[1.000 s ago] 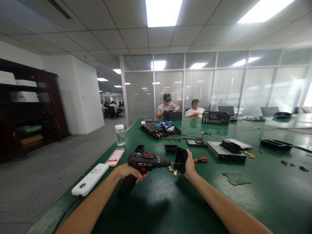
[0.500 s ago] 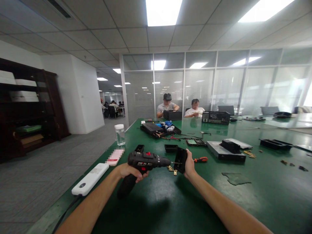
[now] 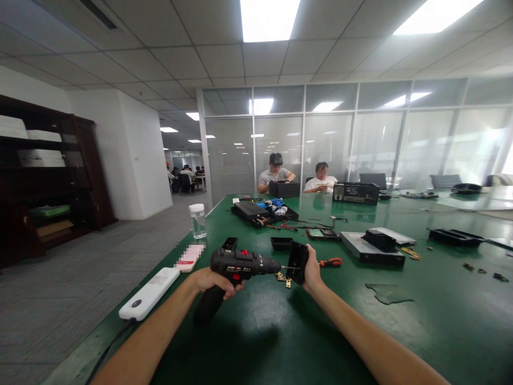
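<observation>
My left hand is wrapped round the grip of a black cordless drill with red switches, its bit pointing right. In my right hand a small black plastic housing stands on edge, its hollow side towards the drill. The bit reaches into the housing; its tip is too small to make out. Below the bit, several brass-coloured metal pieces lie on the green table. Just behind is a black open tray-like part. An orange-and-black screwdriver lies right of my right hand.
Along the left edge are a white power bank with a cable, a pink phone and a clear jar. A flat metal case and a greenish shard lie right. Two people sit across the table.
Almost nothing differs. Both hands, the drill and the housing keep their places; the whole view has shifted very slightly.
</observation>
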### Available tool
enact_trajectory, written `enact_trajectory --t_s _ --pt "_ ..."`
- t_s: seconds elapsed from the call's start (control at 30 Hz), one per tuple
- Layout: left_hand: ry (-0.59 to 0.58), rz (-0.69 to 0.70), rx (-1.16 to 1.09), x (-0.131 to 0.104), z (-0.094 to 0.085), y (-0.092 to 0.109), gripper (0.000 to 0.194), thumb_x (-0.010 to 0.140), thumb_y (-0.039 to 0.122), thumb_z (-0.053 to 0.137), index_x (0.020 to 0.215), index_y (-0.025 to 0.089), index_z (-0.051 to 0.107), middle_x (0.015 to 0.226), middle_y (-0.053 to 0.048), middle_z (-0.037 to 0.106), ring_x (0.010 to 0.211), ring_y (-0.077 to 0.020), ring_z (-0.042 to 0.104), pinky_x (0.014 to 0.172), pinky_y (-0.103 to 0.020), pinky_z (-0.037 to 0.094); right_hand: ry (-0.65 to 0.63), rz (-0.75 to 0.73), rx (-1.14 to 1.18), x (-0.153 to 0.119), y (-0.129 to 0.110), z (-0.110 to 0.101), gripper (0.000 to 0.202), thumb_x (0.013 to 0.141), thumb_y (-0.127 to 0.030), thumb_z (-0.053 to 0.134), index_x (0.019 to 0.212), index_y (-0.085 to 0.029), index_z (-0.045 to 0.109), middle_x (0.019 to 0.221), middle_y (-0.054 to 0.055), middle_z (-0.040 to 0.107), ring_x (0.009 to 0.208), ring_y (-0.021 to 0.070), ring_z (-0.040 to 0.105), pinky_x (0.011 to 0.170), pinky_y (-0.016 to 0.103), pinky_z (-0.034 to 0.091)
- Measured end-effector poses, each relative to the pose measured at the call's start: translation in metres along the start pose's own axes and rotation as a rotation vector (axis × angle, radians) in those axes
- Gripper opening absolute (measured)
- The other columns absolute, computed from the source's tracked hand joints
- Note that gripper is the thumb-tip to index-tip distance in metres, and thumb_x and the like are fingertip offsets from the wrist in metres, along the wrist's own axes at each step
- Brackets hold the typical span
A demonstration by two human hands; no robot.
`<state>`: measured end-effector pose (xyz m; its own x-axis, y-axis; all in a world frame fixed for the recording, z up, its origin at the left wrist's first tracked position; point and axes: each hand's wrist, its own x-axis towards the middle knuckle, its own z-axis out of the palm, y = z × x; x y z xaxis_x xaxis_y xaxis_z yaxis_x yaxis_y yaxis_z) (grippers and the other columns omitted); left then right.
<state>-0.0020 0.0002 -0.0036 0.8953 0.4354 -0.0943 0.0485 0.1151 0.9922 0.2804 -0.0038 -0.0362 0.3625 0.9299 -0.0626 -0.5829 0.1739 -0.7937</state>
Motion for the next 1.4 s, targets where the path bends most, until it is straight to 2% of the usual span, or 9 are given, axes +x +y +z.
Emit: enact_trajectory --t_s 0.37,0.9,1.4 --pt "0.001 0.003 0.011 0.0001 -0.0003 0.0000 0.038 0.057 0.017 0.067 0.093 0.009 0.057 0.079 -0.004 0.053 0.055 -0.0085 0.047 0.049 -0.021 0.038 -0.036 -0.002 0.002 -0.0025 -0.0010 0.0002 0.039 0.066 -0.058 0.049 0.068 -0.019 0.053 0.047 -0.003 0.050 0.040 0.0140 0.047 0.037 0.025 0.038" --pt "-0.001 -0.008 0.030 0.0005 -0.0005 0.0005 0.038 0.057 0.018 0.066 0.093 0.010 0.057 0.079 -0.004 0.054 0.056 -0.0089 0.047 0.050 -0.021 0.039 0.002 0.006 -0.016 -0.0037 -0.0025 0.0010 0.039 0.065 -0.057 0.049 0.069 -0.018 0.054 0.049 -0.003 0.051 0.042 0.0140 0.049 0.038 0.025 0.038" --pt "-0.002 -0.003 0.034 0.0005 0.0003 0.0013 0.038 0.056 0.019 0.067 0.092 0.010 0.057 0.078 -0.003 0.053 0.055 -0.0090 0.047 0.049 -0.021 0.038 -0.021 0.030 -0.022 -0.0031 -0.0025 0.0008 0.039 0.066 -0.058 0.049 0.066 -0.019 0.052 0.046 -0.002 0.050 0.040 0.0144 0.048 0.037 0.026 0.038"
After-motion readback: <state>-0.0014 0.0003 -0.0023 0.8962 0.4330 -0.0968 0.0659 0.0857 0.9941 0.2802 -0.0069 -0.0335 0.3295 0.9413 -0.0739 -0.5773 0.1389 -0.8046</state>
